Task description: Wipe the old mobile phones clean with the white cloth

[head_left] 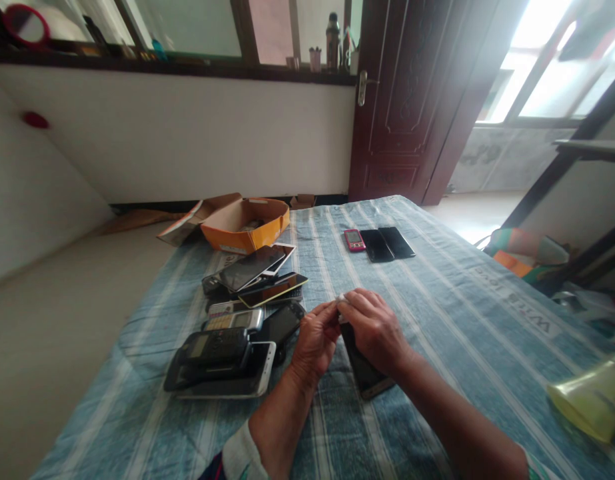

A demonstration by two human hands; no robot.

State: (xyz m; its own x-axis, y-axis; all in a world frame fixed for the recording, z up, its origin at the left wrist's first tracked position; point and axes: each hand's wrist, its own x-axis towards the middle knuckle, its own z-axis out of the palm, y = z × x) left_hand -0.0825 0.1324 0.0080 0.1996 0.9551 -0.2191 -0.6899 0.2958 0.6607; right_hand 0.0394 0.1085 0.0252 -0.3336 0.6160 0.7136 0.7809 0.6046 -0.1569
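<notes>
My left hand point(317, 339) and my right hand point(374, 328) meet over the table, fingers pinched together. Between their fingertips shows a small crumpled white wad point(342, 305), tissue or cloth, I cannot tell which. Under my right hand a dark smartphone point(363, 370) lies flat, its upper part partly covered by the hands. Just left of my left hand sits a black phone point(283, 327). It belongs to a loose pile with a silver keypad phone point(237, 320), a thick black handset point(214, 350), a white-edged smartphone point(267, 367) and a yellow-edged phone point(274, 290).
Farther back, a pink phone point(355, 240) lies beside two dark smartphones point(388, 244). An open orange cardboard box point(267, 233) stands at the back left. A yellow translucent container point(590, 400) is at the right edge of the striped cloth point(467, 373). Beyond stands a brown door point(402, 100).
</notes>
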